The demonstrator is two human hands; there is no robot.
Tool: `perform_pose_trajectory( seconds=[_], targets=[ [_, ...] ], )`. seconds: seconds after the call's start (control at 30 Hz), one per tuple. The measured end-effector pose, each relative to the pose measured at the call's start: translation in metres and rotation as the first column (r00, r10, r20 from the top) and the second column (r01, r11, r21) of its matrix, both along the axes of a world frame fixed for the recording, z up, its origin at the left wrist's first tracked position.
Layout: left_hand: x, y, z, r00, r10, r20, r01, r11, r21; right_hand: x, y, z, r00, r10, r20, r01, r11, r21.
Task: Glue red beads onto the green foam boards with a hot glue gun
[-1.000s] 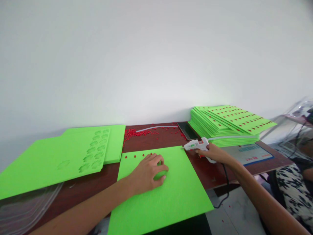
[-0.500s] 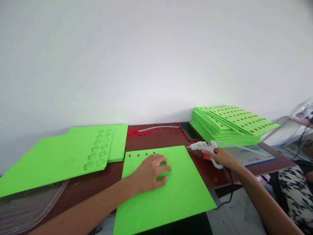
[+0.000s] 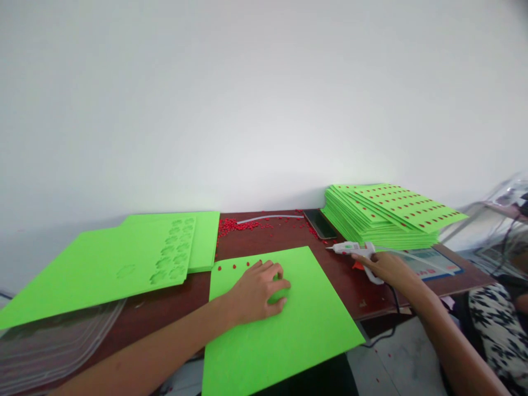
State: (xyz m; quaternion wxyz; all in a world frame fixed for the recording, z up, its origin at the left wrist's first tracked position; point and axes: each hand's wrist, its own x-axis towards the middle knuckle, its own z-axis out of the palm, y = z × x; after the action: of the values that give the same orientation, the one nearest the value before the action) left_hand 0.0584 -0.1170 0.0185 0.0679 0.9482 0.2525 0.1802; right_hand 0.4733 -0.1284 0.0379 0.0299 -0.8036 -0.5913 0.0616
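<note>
A green felt-like sheet (image 3: 305, 324) lies at the table's front, overhanging its edge. My left hand (image 3: 262, 291) rests palm down on it, fingers bent and thumb apart, with nothing visible in its grasp. Small red dots (image 3: 234, 267) run in a row along the sheet's far left edge, up to my left fingertips. To the right of the sheet, my right hand (image 3: 385, 267) grips a white glue gun (image 3: 355, 248) by its handle. Its nozzle points left, apart from the sheet, and a clear glue stick (image 3: 416, 258) sticks out behind.
Loose red pieces (image 3: 231, 224) lie at the back beside a pale strip (image 3: 268, 217). A phone (image 3: 319, 224) sits near a stack of red-dotted green sheets (image 3: 379, 220). Embossed green sheets (image 3: 124, 258) lie left, above a clear plastic container (image 3: 53, 346). Another person's patterned clothing (image 3: 495, 316) shows right.
My right hand and the glue gun have moved right, away from the sheet. My left hand stays in nearly the same place on the sheet. The view has shifted slightly.
</note>
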Motion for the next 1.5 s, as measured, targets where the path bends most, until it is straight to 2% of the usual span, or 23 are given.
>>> perform_pose_trajectory(
  seconds=[0.2,0.5,0.57,0.63,0.7,0.73,0.77,0.83,0.87,0.93,1.0,1.1,1.17,1.27,1.33,1.5],
  targets=[
    [-0.001,0.003,0.000,1.000,-0.018,0.012,0.018,1.000,0.004,-0.008,-0.010,-0.011,0.999,-0.006,0.043,0.006,1.000,-0.009],
    [-0.004,0.009,0.004,0.998,-0.060,0.000,0.060,0.998,-0.001,-0.026,-0.032,0.004,0.993,-0.084,0.082,0.085,0.996,-0.011],
    [-0.004,0.012,0.004,0.997,-0.074,0.003,0.074,0.997,0.000,-0.024,-0.036,0.006,0.989,-0.107,0.102,0.105,0.994,0.027],
    [-0.004,0.015,0.004,0.996,-0.088,0.006,0.088,0.996,0.000,-0.024,-0.034,0.008,0.986,-0.108,0.127,0.092,0.988,0.125],
    [-0.004,0.017,0.003,0.995,-0.097,0.007,0.097,0.995,-0.001,-0.029,-0.021,0.012,0.992,-0.002,0.125,-0.030,0.966,0.257],
    [-0.004,0.017,0.002,0.995,-0.098,0.006,0.098,0.995,-0.002,-0.034,-0.009,0.014,0.987,0.112,0.115,-0.143,0.937,0.319],
    [-0.004,0.018,0.002,0.995,-0.099,0.004,0.099,0.995,-0.003,-0.040,0.007,0.017,0.956,0.279,0.086,-0.291,0.890,0.350],
    [-0.005,0.018,0.001,0.995,-0.096,0.005,0.096,0.995,-0.002,-0.053,0.044,0.020,0.810,0.585,0.041,-0.559,0.748,0.358],
    [-0.005,0.018,0.001,0.995,-0.095,0.008,0.095,0.995,0.000,-0.059,0.064,0.021,0.721,0.693,0.023,-0.663,0.679,0.316],
    [-0.005,0.018,0.000,0.996,-0.093,0.017,0.093,0.996,0.009,-0.068,0.099,0.019,0.608,0.794,-0.024,-0.776,0.600,0.197],
    [-0.005,0.018,0.000,0.995,-0.097,0.022,0.097,0.995,0.020,-0.072,0.124,0.013,0.598,0.801,-0.027,-0.796,0.598,0.100],
    [-0.005,0.018,-0.001,0.994,-0.106,0.021,0.105,0.994,0.028,-0.072,0.138,0.001,0.597,0.801,0.050,-0.802,0.595,0.039],
    [-0.005,0.018,-0.001,0.994,-0.105,0.019,0.105,0.994,0.027,-0.071,0.137,-0.005,0.591,0.797,0.123,-0.806,0.590,0.045],
    [-0.005,0.018,-0.001,0.995,-0.099,0.013,0.099,0.995,0.017,-0.070,0.129,-0.008,0.616,0.762,0.198,-0.784,0.618,0.060],
    [-0.005,0.018,0.000,0.995,-0.099,0.010,0.099,0.995,0.010,-0.069,0.125,-0.005,0.630,0.747,0.212,-0.771,0.635,0.055],
    [-0.005,0.018,0.000,0.995,-0.102,0.010,0.102,0.995,0.008,-0.070,0.126,0.004,0.624,0.759,0.188,-0.777,0.627,0.047]
  ],
)
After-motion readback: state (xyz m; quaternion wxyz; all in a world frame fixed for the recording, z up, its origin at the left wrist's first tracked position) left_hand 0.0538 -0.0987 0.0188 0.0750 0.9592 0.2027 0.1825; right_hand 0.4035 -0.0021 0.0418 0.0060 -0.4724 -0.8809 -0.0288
